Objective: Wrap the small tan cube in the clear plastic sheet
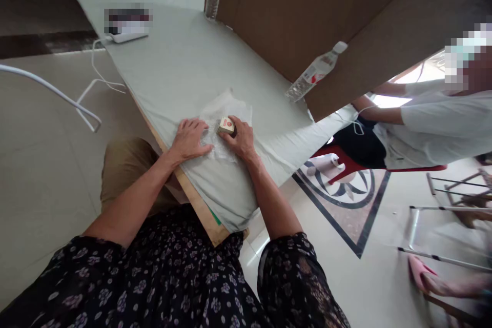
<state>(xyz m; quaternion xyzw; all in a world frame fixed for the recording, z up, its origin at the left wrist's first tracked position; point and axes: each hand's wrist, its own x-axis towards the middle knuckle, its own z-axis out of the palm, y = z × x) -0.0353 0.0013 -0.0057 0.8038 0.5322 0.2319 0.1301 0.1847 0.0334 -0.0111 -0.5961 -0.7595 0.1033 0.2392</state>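
Note:
My right hand (242, 138) grips a small box (226, 125) with a pale top and a red print, its thumb and fingers on the box's sides. Beneath the box lies a crumpled sheet of translucent wrap (240, 107), which looks like bubble wrap. On the left part of that sheet rests my left hand (191, 139), fingers spread, holding nothing and a little apart from the box. Both hands are near the front corner of the cloth-covered table (180, 66).
A large brown cardboard panel (292, 20) stands along the right side, with plastic bottles (313, 74) against it. Beyond it sits another person (434, 118) in a white top. A white power strip (130, 35) with a cable lies at the far left.

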